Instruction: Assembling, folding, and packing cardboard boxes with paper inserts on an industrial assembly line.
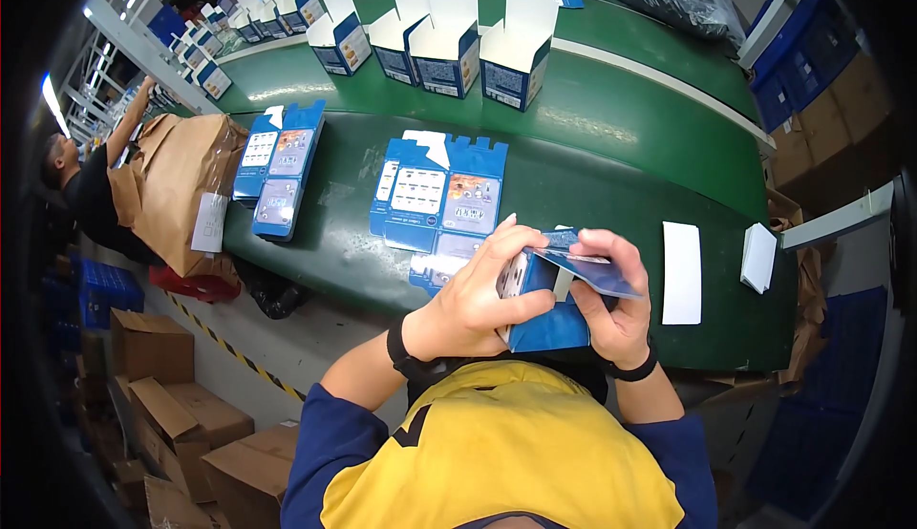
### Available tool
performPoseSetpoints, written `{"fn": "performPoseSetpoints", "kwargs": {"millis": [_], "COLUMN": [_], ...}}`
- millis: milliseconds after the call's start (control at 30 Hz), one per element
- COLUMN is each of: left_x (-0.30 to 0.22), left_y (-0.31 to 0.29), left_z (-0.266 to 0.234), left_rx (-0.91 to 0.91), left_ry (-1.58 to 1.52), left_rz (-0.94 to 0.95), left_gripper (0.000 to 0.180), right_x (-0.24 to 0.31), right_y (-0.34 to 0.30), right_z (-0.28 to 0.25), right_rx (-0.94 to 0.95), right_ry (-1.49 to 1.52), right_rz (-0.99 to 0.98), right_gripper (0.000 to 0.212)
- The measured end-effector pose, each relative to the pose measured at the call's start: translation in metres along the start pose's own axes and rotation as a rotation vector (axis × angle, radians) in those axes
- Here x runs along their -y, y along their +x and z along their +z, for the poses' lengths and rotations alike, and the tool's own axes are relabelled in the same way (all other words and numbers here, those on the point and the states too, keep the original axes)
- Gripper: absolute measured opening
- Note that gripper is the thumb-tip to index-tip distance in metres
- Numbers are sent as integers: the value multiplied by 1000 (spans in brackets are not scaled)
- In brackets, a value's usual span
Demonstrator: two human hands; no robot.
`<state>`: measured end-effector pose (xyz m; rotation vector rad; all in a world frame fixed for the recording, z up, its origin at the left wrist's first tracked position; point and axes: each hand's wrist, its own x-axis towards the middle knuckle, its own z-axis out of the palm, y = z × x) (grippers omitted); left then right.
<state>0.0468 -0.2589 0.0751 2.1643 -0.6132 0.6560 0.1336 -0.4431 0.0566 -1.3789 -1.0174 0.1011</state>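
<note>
A small blue carton is held up between both my hands, close to my body over the table's near edge. My left hand grips its left side, with the thumb across the front. My right hand pinches a blue flap of the carton, thumb below and fingers above. A pale tab shows between the flap and the box. Just beyond my left hand lies a stack of flat printed blue cartons. To the right of my right hand lies a white card.
Several open cartons with raised white lids stand on the green conveyor. Another flat carton stack lies left, beside a big brown paper sack. White cards sit at the right edge. A co-worker is at far left.
</note>
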Motion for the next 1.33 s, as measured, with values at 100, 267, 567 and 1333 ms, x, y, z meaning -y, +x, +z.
{"fn": "performPoseSetpoints", "kwargs": {"millis": [100, 267, 567, 1333], "left_x": [-2, 3, -2, 2], "left_y": [2, 0, 3, -5], "left_z": [1, -5, -10, -4], "left_rx": [-32, -85, 31, 58], "left_ry": [-74, -143, -98, -14], "left_rz": [-39, -36, -31, 102], "left_gripper": [48, 60, 64, 88], "right_x": [0, 5, 13, 43], "right_y": [10, 14, 24, 29], "right_z": [-7, 1, -1, -16], "right_rx": [87, 47, 200, 40], "right_ry": [-42, -91, -200, 551], "right_rz": [-256, -121, 162, 603], "right_gripper": [44, 50, 59, 49]}}
